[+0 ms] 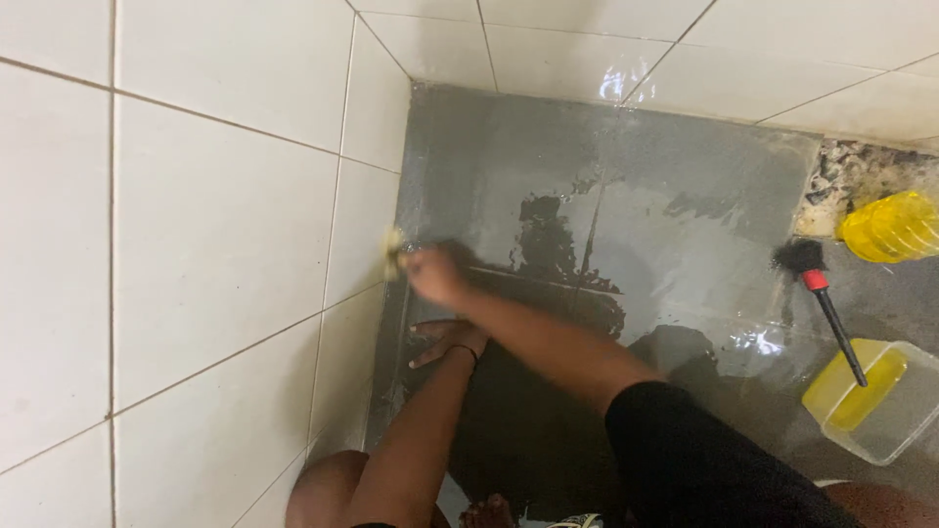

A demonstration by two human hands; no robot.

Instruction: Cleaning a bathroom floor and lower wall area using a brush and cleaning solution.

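My right hand (435,274) grips a small yellow sponge (393,254) and presses it against the white tiled wall (225,225) near the floor corner; the hand is blurred. My left hand (445,339) lies flat with fingers spread on the wet grey floor (626,196), just below the right hand and close to the wall's base. A dark band sits on the left wrist.
A black brush with a red collar (820,293) leans into a clear tub of yellow liquid (866,396) at the right. A yellow plastic bottle (892,227) lies at the far right. White wall tiles close the back. My knees show at the bottom.
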